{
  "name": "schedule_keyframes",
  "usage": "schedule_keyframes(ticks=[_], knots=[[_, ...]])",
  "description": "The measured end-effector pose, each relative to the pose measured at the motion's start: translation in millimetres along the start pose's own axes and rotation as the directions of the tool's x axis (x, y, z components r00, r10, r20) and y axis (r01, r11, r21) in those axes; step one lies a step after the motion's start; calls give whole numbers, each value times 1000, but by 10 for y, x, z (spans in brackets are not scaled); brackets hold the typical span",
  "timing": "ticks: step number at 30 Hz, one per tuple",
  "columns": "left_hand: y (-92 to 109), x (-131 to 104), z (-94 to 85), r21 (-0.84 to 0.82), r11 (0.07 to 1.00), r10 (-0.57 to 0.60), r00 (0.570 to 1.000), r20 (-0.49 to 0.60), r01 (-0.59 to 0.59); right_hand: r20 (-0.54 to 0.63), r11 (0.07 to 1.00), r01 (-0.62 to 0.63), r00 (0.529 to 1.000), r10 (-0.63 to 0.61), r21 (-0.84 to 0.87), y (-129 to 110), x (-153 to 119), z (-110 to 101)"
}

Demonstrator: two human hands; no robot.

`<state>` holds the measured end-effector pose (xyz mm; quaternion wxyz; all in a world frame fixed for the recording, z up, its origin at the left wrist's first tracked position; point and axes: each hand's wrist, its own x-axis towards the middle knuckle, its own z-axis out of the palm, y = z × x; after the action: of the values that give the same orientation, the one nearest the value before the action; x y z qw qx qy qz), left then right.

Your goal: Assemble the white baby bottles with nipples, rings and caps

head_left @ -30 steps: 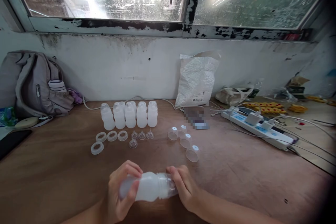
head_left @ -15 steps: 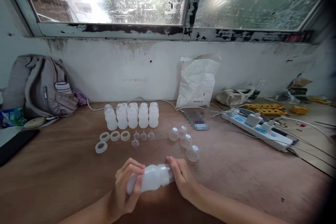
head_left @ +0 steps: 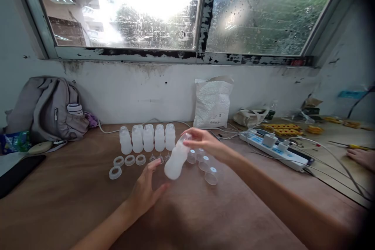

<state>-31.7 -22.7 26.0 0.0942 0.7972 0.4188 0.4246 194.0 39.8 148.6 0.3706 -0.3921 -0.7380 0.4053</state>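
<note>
Near the middle of the brown table (head_left: 84, 211), in front of a row of white bottles (head_left: 149, 140), one more bottle (head_left: 175, 163) hung tilted, its clear top uppermost and its base to the lower left. The right hand (head_left: 206, 140) was closed on that top, fingers and thumb only; the left hand (head_left: 146, 191) was unclasped and seemingly off the bottle, fingers spread near its base. Whether the base touched the wood could not be told. Main risk, as judged: the top carried the weight, so a loosely seated one might have pulled free and dropped the body. Second risk: a swing of the base, or the left fingertips straying, might have upset the small clear nipples (head_left: 152, 158) just beyond. Loose clear caps (head_left: 211, 176) stood close on the other side, within reach of a careless wrist. A low set-down against the row might have toppled neighbours.
</note>
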Motion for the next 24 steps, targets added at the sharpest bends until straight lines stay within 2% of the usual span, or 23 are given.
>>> schedule_keyframes(ticks=[3, 6, 10, 14, 24], knots=[[-151, 23, -111, 118, 972, 199, 979, 49, -204, -219, 995, -12, 976, -11, -103, 90, 357, -338], [-229, 57, -158, 193, 955, 221, 974, 52, -226, -366, 950, -60, 929, -60, -307, 310, 732, -504], [-264, 67, -129, 255, 946, 208, 978, -13, -198, -379, 909, -141, 925, -20, -392, 671, 1082, -394], [-311, 64, -129, 281, 949, 154, 988, -31, -139, -360, 866, -191, 933, 14, -463, 910, 1241, -225], [-459, 110, -233, 354, 933, 80, 996, -28, -65, -283, 815, -151, 959, -17, -560, 1022, 1278, -227]])
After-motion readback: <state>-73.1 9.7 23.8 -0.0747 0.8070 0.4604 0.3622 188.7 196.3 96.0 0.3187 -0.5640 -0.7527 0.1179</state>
